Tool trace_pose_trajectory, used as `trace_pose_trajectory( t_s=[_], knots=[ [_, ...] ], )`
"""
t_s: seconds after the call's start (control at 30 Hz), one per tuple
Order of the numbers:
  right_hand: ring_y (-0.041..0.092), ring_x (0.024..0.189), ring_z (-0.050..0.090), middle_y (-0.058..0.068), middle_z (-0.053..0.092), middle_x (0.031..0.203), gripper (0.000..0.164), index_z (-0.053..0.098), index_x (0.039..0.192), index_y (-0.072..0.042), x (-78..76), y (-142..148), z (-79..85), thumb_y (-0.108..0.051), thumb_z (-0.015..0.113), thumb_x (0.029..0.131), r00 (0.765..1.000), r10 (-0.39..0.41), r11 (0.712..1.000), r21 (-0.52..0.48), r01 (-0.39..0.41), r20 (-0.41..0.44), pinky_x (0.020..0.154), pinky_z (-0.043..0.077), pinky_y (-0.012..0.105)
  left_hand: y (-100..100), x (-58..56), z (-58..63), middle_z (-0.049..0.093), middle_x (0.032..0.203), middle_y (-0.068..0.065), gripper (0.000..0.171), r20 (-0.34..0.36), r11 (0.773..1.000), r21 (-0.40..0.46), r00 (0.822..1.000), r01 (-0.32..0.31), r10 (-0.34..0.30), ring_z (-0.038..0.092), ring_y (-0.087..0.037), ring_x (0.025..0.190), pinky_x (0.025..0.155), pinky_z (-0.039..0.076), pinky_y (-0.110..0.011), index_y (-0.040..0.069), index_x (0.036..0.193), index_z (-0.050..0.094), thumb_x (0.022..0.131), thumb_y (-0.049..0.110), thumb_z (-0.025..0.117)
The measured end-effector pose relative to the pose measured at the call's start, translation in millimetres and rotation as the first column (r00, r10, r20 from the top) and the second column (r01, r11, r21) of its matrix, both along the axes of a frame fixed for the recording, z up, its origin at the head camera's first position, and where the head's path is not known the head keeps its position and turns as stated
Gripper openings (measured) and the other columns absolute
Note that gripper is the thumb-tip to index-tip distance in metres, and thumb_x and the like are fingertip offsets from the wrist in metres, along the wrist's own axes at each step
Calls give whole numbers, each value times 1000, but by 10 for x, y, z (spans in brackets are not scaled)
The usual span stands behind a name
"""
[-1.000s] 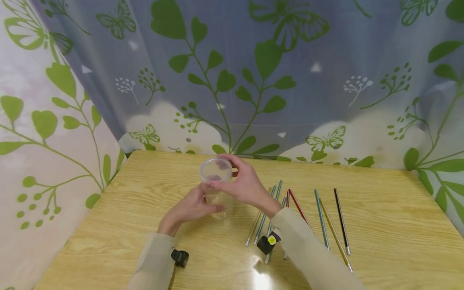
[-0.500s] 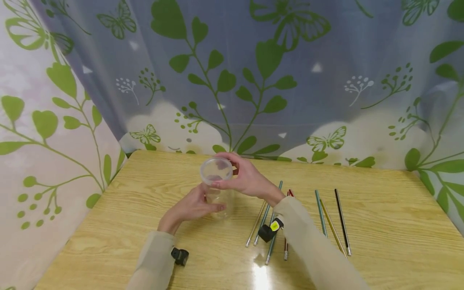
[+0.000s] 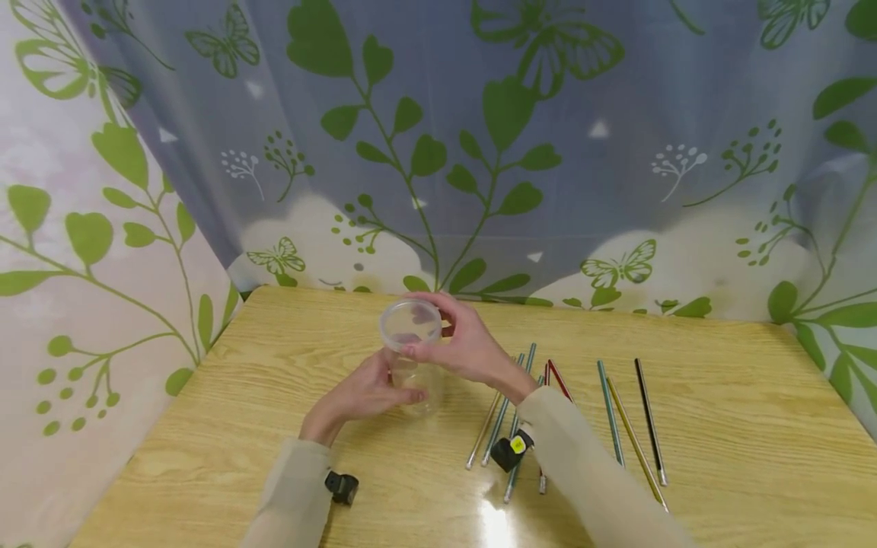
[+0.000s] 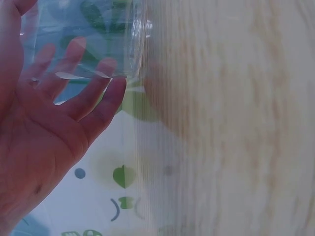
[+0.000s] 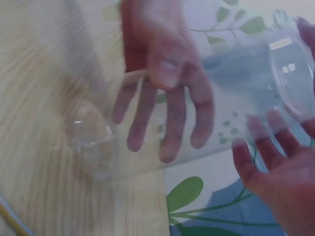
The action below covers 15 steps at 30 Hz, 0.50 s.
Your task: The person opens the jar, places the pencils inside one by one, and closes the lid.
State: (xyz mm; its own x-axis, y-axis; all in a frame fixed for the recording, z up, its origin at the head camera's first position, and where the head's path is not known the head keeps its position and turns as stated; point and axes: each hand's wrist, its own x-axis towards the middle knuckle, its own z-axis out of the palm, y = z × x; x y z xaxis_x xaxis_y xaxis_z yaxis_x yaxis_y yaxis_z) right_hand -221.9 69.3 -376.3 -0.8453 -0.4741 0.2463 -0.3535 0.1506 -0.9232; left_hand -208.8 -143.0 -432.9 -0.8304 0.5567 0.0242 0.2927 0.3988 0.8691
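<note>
Clear jar (image 3: pixel 419 373), one: between the two hands, over the table (image 3: pixel 247 434), long axis close to upright, rim up; whether the base touches the table, cannot tell.
Left hand (image 3: pixel 359 393): lower, at the jar's left side, fingers round the body, thumb in front; nearer the base.
Right hand (image 3: pixel 464 346): higher, at the right side, gripping near the rim, thumb in front.
Pencils (image 3: pixel 610 412), several: on the table, right of the jar, nearer the right forearm (image 3: pixel 582 464)
</note>
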Motion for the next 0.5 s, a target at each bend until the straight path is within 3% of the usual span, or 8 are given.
trace_pose_trajectory(
  t_s=[0.07,0.17,0.23,0.3,0.33,0.5],
  knots=[
    [30,118,61,8,60,136,71,53,147,-18,73,-37,-9,-16,85,83,996,-75,997,19,76,-44,94,57,42,2,2,-5,46,156,-8,72,2,1000,11,1000,2,-2,45,-30,139,110,45,-58,16,150,45,87,19,79],
    [27,124,58,7,61,136,78,52,147,-16,174,-105,-16,-20,89,79,980,-177,983,34,180,-86,99,55,49,2,6,-8,50,152,-6,70,-13,1000,13,1000,12,-12,53,-29,121,93,52,-43,15,149,47,87,18,79],
    [25,123,58,6,61,136,80,52,147,-16,226,-147,-17,-23,91,77,970,-225,973,38,229,-96,98,55,52,1,4,-14,51,152,-6,69,-24,1000,18,1000,16,-16,53,-28,116,90,51,-40,15,149,47,87,17,79],
    [24,121,59,5,61,135,80,52,147,-14,263,-178,-11,-25,91,78,961,-257,964,36,262,-102,97,56,52,0,7,-19,50,153,-6,72,-36,1000,12,999,11,-11,52,-27,119,93,51,-42,17,151,45,88,18,79],
    [23,120,59,6,61,134,79,52,146,-14,275,-188,-4,-26,91,78,959,-266,962,39,271,-100,96,56,50,1,9,-21,49,154,-5,73,-36,1000,16,999,9,-8,49,-26,126,100,49,-46,18,151,43,87,18,79],
    [24,118,60,7,62,133,76,54,145,-12,258,-177,40,-26,90,79,965,-251,965,62,256,-75,95,58,48,0,18,-22,47,156,-5,76,-34,1000,16,999,-2,3,46,-25,137,112,44,-56,18,152,40,87,19,79]
  ],
)
